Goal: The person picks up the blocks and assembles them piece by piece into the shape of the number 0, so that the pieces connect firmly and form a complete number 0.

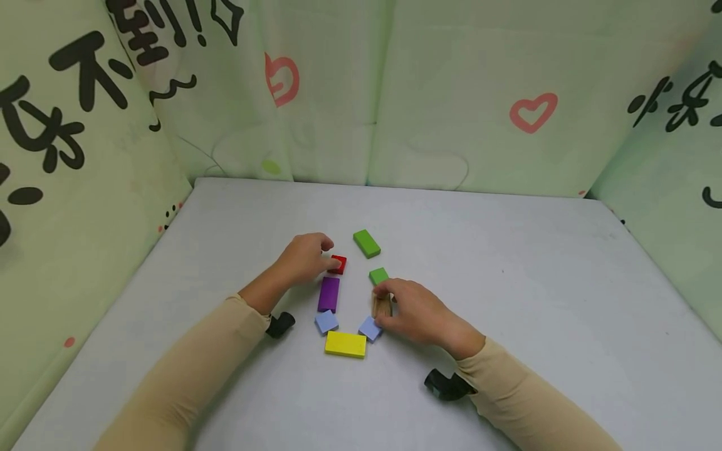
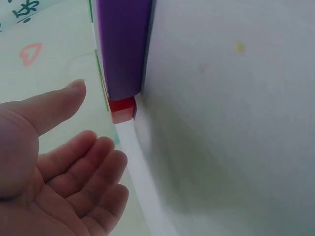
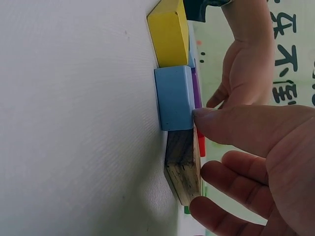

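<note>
Several coloured blocks lie in a loose outline on the table. My left hand [image 1: 306,258] is at the red block [image 1: 338,265], its thumb over that block in the head view; the left wrist view shows its fingers [image 2: 114,162] loosely bent, holding nothing. Below the red block is a purple block [image 1: 328,294]. My right hand [image 1: 420,311] spans the wooden block [image 1: 381,305], pinching it between thumb and a finger at its two ends. Its thumb also reaches the edge of a light blue block [image 3: 174,98]. A small green block [image 1: 378,275] sits just beyond the wooden one.
A yellow block [image 1: 345,344] lies nearest me, with another light blue block [image 1: 326,322] at its left corner. A longer green block [image 1: 366,243] lies farthest away. Printed pale green curtains [image 1: 451,94] stand around the white table [image 1: 507,250].
</note>
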Tool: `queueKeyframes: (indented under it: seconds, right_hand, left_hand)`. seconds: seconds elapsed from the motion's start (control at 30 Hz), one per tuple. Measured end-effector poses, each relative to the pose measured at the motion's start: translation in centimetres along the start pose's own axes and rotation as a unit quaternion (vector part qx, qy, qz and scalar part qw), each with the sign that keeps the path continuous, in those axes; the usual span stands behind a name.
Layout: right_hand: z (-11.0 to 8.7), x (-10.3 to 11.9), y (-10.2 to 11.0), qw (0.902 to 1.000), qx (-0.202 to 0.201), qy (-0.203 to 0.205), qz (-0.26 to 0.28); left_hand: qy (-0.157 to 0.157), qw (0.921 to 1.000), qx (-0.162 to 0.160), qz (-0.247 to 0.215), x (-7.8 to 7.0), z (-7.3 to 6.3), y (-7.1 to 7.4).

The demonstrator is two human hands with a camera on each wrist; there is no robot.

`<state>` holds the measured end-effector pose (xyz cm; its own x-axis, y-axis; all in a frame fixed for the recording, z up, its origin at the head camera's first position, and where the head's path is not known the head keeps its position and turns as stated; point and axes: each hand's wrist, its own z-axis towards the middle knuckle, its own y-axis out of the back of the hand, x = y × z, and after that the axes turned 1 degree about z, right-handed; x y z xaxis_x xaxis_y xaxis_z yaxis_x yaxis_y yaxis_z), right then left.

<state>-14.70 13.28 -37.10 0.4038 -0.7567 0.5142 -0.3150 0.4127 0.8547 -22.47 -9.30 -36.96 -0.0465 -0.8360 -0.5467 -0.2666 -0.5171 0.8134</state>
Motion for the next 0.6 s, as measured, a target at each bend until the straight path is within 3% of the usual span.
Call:
queueKeyframes:
  seconds: [0.6]
  right_hand:
    - [0.0, -0.4, 0.0, 0.9997, -0.009, 0.022, -0.004]
  left_hand:
    - [-0.006, 1.0, -0.003, 0.005, -0.6, 0.8, -1.2]
